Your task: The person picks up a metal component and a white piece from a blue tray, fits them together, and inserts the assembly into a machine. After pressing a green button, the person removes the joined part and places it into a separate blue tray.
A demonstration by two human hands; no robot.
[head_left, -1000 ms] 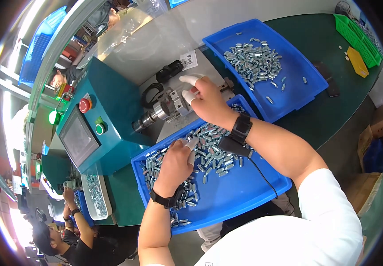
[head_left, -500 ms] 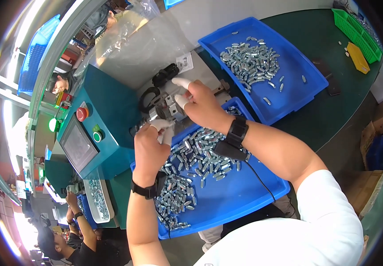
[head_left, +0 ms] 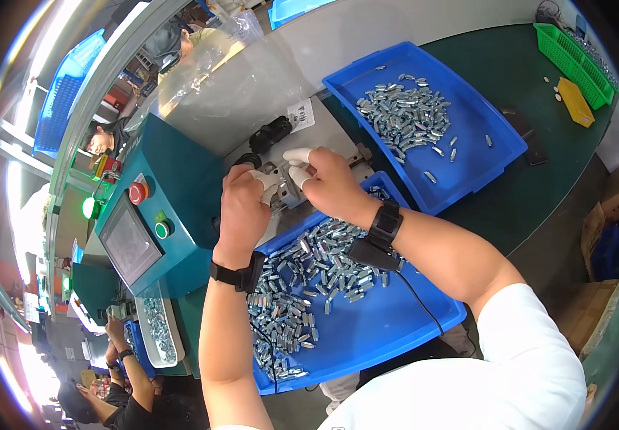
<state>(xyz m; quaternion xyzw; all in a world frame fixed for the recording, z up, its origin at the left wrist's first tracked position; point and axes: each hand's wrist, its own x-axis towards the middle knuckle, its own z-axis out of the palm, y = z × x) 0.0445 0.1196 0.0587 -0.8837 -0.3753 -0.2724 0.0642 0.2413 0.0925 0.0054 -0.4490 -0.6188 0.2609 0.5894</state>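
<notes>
My left hand (head_left: 243, 208), with white covers on its fingertips, is at the left side of a metal clamping fixture (head_left: 289, 192). Its thumb and fingers are pinched together, and whatever is between them is hidden. At the fixture's right side is my right hand (head_left: 332, 188). Its thumb and forefinger, also white-covered, stand a little apart over the metal block, with nothing visible between them. Both wrists wear black bands. Directly below the hands, a blue tray (head_left: 367, 337) holds many small silvery metal cylinders (head_left: 281, 315).
A teal machine housing (head_left: 173, 165) with a screen, red knob and green button stands at the left. Another blue tray (head_left: 467, 165) of metal cylinders lies at the upper right. Farther right are a green basket (head_left: 574, 64) and yellow tray (head_left: 576, 102). Co-workers sit beyond the machine.
My left hand has moved forward, up against the fixture. My right hand has come down slightly, its thumb and forefinger closer together. The view has shifted a little.
</notes>
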